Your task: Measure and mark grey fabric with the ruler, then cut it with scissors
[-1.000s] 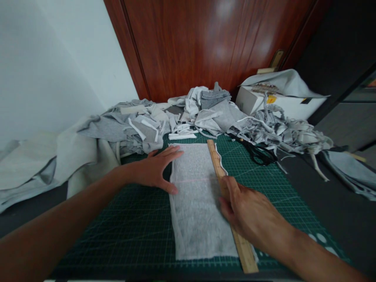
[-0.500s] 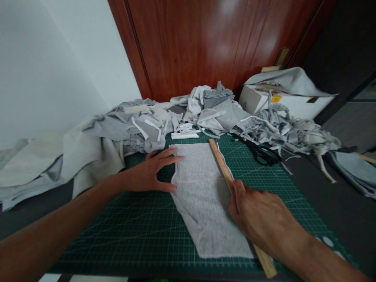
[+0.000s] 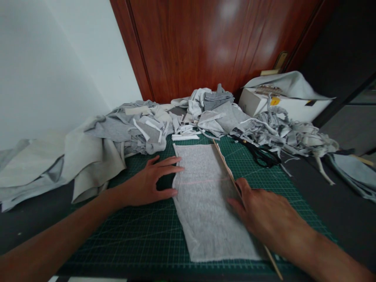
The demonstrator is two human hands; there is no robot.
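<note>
A light grey piece of knit fabric (image 3: 208,211) lies on a green cutting mat (image 3: 141,231), with a faint pink line across it. My left hand (image 3: 155,180) has its fingers spread, the tips at the fabric's left edge. Along the right side of the cloth, my right hand (image 3: 258,207) grips a wooden ruler (image 3: 225,162), now tilted up so that mostly its thin edge shows. The middle of the ruler is hidden under that hand.
Heaped fabric scraps (image 3: 132,129) run along the back and left. Black-handled scissors (image 3: 261,152) lie at the mat's right, beside tangled grey fabric strips (image 3: 282,125). A white box (image 3: 273,103) stands behind, before a brown wooden door (image 3: 199,47).
The ruler has turned from lying flat to standing on edge in my right hand. The fabric's lower left corner has spread leftward and lies flatter. My left hand has shifted slightly nearer me.
</note>
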